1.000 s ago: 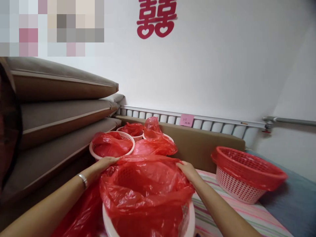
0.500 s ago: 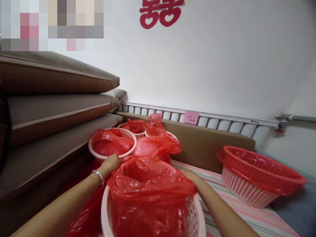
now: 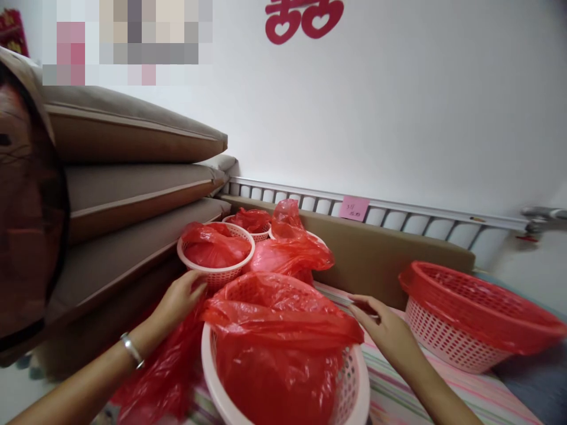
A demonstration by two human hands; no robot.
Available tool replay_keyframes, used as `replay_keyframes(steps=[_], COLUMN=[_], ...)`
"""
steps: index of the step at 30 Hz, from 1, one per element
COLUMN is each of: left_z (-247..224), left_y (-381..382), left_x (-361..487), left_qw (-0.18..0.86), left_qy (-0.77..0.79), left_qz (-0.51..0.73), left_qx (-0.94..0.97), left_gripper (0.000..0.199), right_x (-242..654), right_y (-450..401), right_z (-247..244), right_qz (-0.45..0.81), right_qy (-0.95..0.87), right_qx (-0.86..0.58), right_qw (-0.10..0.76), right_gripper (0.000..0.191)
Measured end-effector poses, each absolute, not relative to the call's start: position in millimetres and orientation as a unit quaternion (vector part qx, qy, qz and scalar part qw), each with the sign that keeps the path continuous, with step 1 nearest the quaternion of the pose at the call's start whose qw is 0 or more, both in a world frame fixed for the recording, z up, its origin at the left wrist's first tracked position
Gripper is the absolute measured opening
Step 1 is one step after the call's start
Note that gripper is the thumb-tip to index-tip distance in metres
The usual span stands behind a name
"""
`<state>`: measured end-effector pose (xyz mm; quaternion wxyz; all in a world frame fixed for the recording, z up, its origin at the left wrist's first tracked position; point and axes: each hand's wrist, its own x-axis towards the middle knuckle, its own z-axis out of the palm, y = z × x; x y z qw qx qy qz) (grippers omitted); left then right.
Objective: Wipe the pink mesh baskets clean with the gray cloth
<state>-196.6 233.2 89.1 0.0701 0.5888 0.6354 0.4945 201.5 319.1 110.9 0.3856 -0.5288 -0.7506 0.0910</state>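
A pale pink plastic basket (image 3: 211, 372) stands directly in front of me. A red plastic bag (image 3: 279, 336) lines it, draped over the far part of its rim, while the near rim shows bare. My left hand (image 3: 183, 295), with a silver bangle on the wrist, hovers left of the bag, fingers bent and loosely apart, apparently holding nothing. On the other side, my right hand (image 3: 381, 321) is raised just off the bag's edge, thumb and fingers spread and empty. Loose red plastic (image 3: 163, 360) lies beneath my left forearm.
Behind stand more pink baskets, one (image 3: 216, 273) with red bag plastic inside. A basket (image 3: 456, 336) with a red bag over its rim sits at right on the striped sheet (image 3: 394, 378). Stacked cushions (image 3: 142, 189) rise at left. A radiator (image 3: 411, 224) runs along the wall.
Both hands have come off the bag's edge and moved outward, the left to the left and the right to the right. The view has shifted slightly left.
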Motion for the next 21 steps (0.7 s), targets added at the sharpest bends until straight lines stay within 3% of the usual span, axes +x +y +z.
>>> replay_keyframes(steps=[4,7,9,12,16,21], left_z=[108.7,109.3,105.2,99.9,101.6,107.1], left_y=[181.1,168.7,174.3,187.1,188.9,173.8], left_x=[-166.2,-140.2,-131.8,-132.6,-137.0,-131.7], left_qw=[-0.063,-0.126,-0.180,-0.246,-0.246,-0.236], left_qy=[0.529,0.507,0.513,0.493,0.447,0.433], left_qz=[0.365,0.272,0.257,0.283,0.352,0.373], left_qx=[0.764,0.808,0.799,0.785,0.785,0.786], left_gripper=[0.029,0.054,0.058,0.044,0.019,0.014], right_x=[174.7,154.4,148.2,147.6,143.3,119.7], right_y=[272.2,256.8,255.8,253.9,236.1,220.6], right_z=[123.9,114.7,107.1,102.9,108.4,112.6], right_qz=[-0.011,-0.067,-0.098,-0.150,-0.207,-0.215], right_qy=[-0.881,-0.906,-0.901,-0.886,-0.869,-0.860], right_qx=[-0.353,-0.326,-0.330,-0.322,-0.278,-0.303], right_qw=[0.315,0.264,0.264,0.298,0.354,0.350], right_gripper=[0.042,0.063,0.067,0.060,0.044,0.033])
